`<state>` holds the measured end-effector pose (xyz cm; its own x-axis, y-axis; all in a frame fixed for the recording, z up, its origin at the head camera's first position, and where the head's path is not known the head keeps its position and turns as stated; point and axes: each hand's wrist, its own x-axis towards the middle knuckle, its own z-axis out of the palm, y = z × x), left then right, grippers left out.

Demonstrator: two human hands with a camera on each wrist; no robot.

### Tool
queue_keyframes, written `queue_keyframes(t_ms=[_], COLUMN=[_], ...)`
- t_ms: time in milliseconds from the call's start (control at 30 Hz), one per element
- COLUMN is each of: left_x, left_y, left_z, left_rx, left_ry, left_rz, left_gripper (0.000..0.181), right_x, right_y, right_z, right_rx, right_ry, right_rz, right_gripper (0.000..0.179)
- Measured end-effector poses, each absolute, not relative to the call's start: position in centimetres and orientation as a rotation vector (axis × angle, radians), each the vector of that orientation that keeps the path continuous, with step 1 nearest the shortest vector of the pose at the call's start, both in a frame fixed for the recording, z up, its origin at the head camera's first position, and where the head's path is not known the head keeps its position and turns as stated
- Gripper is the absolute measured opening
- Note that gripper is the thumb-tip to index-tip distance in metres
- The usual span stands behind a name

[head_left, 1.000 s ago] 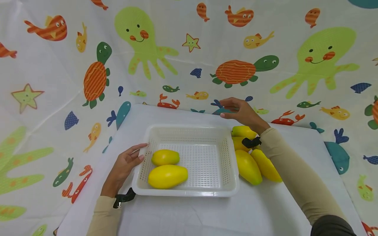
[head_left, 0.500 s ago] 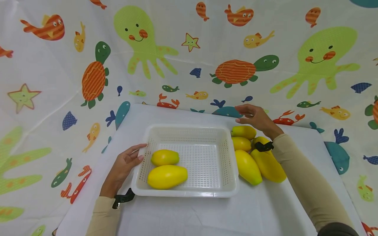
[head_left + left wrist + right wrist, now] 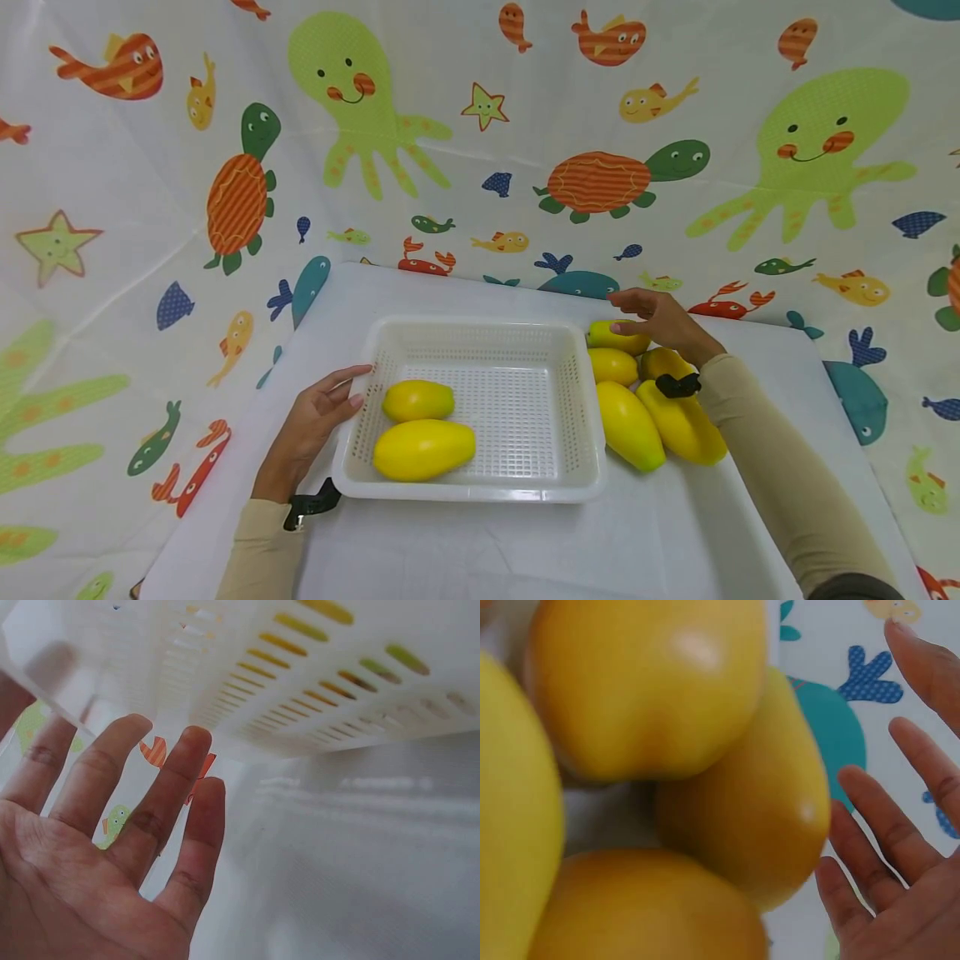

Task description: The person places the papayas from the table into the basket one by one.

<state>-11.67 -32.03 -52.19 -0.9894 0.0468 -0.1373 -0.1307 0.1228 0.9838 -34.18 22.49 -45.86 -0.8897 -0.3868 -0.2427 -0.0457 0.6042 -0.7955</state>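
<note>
My left hand [image 3: 313, 421] touches the left rim of a white plastic basket [image 3: 468, 492], fingers spread and nearly straight. From underneath, the left wrist view shows this hand [image 3: 112, 832] beside the slotted wall. Two yellow papayas, a smaller one [image 3: 418, 402] and a larger one [image 3: 424, 450], lie in the basket's left half. To the right of the basket are several more papayas. My right hand [image 3: 663, 321] reaches over the rearmost papaya [image 3: 617, 335], fingers loosely extended. In the right wrist view that hand [image 3: 900, 862] has spread fingers beside a papaya [image 3: 750, 802].
Other papayas [image 3: 630, 427] cluster against the basket's right wall, some leaning together. A white cloth covers the table [image 3: 480, 550]. Behind and to the left hangs a sheet [image 3: 480, 167] printed with sea animals.
My right hand has moved right and down from behind the basket's back right corner to over the rearmost papaya. The left hand and basket stay nearly in place.
</note>
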Motion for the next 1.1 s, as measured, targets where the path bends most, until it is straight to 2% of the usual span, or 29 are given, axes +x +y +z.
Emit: queue_keyframes(t_ms=[833, 1100], left_x=[-11.7, -11.7], left_y=[-32.3, -32.3], left_z=[-52.4, -52.3], left_rx=[-0.057, -0.054], left_ry=[2.255, 2.246], left_rz=[1.992, 2.009], left_gripper=[0.053, 0.052], right_x=[-34.0, -34.0], right_y=[22.8, 22.6], right_z=[-47.9, -47.8], right_rx=[-0.291, -0.255], right_ry=[2.410, 2.414], right_rz=[-1.045, -1.043], right_gripper=[0.059, 0.062])
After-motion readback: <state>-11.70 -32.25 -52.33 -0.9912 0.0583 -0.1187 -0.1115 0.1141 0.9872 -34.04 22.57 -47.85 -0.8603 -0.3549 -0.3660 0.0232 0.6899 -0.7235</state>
